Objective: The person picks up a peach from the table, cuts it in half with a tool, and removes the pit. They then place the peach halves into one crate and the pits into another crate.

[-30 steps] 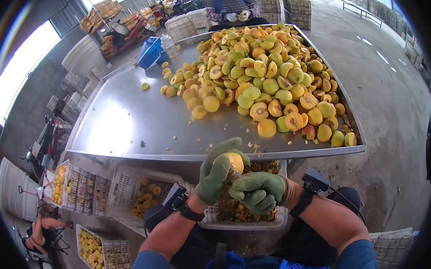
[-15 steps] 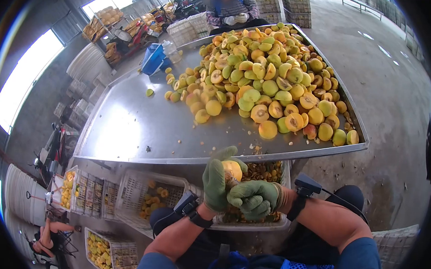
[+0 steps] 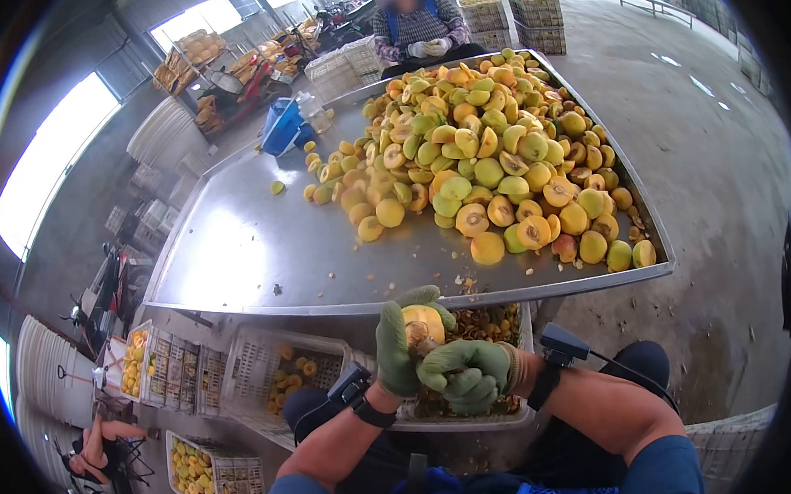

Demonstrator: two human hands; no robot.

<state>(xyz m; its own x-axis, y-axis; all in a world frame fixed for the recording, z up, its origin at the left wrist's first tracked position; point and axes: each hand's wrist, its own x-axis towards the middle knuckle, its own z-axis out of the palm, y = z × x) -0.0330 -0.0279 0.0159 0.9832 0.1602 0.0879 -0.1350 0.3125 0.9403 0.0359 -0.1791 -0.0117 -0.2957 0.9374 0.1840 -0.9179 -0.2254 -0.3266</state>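
My left hand [image 3: 397,351], in a green knit glove, is closed around a halved yellow peach [image 3: 422,321]. The brownish pit area of its cut face shows toward me. Against the lower edge of the fruit, my right hand [image 3: 467,375], gloved the same way, is curled into a fist. Its fingers hide whatever they hold. Both hands are in front of the metal table's near edge, over a crate [image 3: 522,411] of peach scraps and pits. On the metal table [image 3: 323,284] lies a large heap of halved peaches [image 3: 470,153].
Left of the scrap crate stands another crate [image 3: 240,364] with some peach halves. A filled crate [image 3: 218,478] sits lower left. A blue basket [image 3: 283,127] and a clear bottle [image 3: 311,111] are on the table's far left. A co-worker [image 3: 418,27] sits at the far side.
The peach half now shows more of its brownish pit area toward me. Both hands stay together at nearly the same place. The whole view has shifted slightly.
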